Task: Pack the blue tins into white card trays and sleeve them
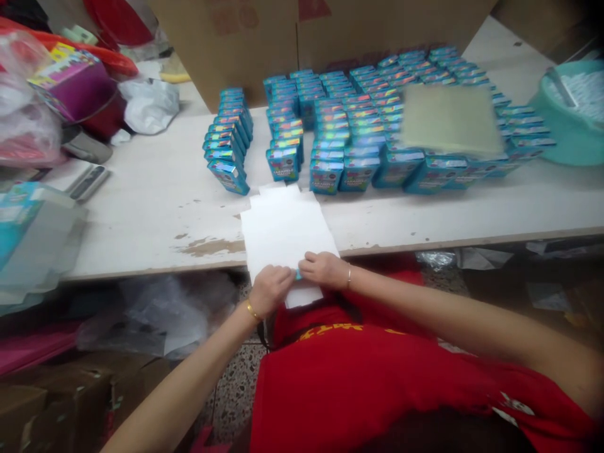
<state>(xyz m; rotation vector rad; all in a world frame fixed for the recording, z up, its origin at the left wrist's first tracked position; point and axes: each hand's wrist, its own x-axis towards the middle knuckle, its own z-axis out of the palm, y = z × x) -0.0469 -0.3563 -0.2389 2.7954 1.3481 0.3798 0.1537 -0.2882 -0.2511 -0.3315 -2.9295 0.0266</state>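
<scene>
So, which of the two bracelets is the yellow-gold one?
The broader bracelet by the left hand: it looks yellow-gold, whereas the thin bracelet by the right hand looks pale and silvery.

I wear a bright red top [340,402], with yellow lettering [330,330] across the cloth and a small white print [516,404] towards my right side. The right sleeve [547,393] is red and leaves my forearm uncovered. Behind my left hand [271,289] sits a gold-coloured bracelet [253,311] with a wider front; behind my right hand [324,270], a thin silvery bangle [349,275].
</scene>
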